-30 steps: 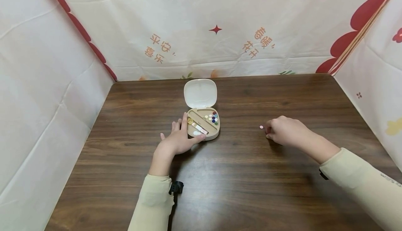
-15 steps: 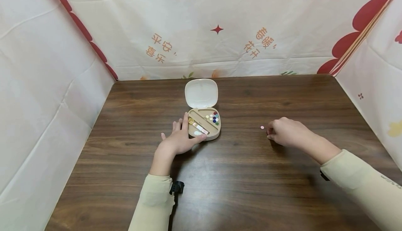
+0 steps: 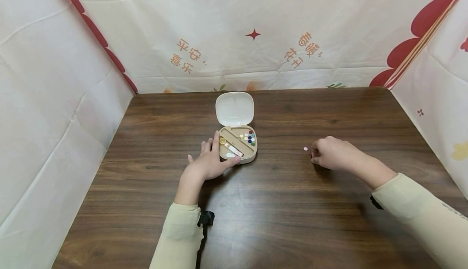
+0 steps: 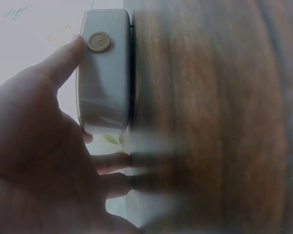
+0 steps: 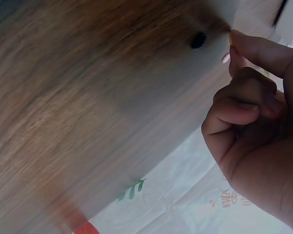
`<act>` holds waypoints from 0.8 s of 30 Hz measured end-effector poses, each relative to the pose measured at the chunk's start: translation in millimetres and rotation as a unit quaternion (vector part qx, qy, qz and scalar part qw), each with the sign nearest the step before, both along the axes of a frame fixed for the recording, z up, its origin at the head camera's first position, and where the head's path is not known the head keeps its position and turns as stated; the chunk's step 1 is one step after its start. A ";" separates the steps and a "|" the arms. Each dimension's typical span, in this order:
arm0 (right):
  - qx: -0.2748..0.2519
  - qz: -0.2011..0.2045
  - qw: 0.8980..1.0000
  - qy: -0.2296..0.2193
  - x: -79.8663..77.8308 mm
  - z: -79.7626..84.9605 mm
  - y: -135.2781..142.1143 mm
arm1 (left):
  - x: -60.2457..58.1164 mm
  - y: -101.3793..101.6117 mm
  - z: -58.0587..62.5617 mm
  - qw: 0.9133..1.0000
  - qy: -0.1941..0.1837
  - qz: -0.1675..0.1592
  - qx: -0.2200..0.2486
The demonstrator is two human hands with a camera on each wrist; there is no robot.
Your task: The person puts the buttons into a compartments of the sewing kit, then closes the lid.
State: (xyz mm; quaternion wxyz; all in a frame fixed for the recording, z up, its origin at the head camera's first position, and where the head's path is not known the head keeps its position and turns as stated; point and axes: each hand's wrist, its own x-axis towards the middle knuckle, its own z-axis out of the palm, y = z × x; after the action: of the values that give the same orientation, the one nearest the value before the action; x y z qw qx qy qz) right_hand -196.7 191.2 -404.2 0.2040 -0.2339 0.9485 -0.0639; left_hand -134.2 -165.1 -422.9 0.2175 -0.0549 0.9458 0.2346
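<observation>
A small case (image 3: 248, 159) stands on the table with its white lid (image 3: 235, 109) raised. Its beige tray holds coloured discs (image 3: 250, 138) at the right and a small pale stick with a gold ring (image 3: 232, 148) at the left. My left hand (image 3: 204, 166) rests against the case, forefinger along its left side, thumb at the front. A round button (image 4: 98, 42) shows on its front. My right hand (image 3: 336, 153) pinches at the tabletop, fingertips seeming to hold a tiny yellow-edged piece (image 5: 230, 38). Beside them lie a pink disc (image 3: 305, 148) and a dark disc (image 5: 198, 40).
The brown wooden table (image 3: 270, 212) reaches back to a printed cloth (image 3: 219, 25) that hangs along its far edge. More cloth hangs at the left and right sides.
The head view shifts very slightly. Both hands, the case and the pink disc stay in nearly the same places.
</observation>
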 end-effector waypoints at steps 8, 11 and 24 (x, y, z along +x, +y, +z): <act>-0.005 0.013 1.000 0.002 -1.5 7.8 -11.1 | 0.7 0.2 1.4 1.000 -0.001 0.001 -0.002; -0.028 0.015 0.999 0.014 -3.4 16.9 -23.7 | 0.8 1.4 2.4 1.000 -0.002 0.000 -0.006; -0.142 0.009 0.987 0.074 -34.8 39.0 -128.5 | 2.1 1.0 1.4 1.000 0.004 -0.005 0.001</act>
State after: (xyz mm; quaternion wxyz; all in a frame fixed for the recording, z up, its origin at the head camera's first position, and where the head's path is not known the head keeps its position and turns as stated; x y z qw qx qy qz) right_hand -231.5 62.7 -365.3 0.0989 -0.2735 0.9399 -0.1788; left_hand -132.1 -164.1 -421.5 0.2150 -0.0489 0.9468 0.2342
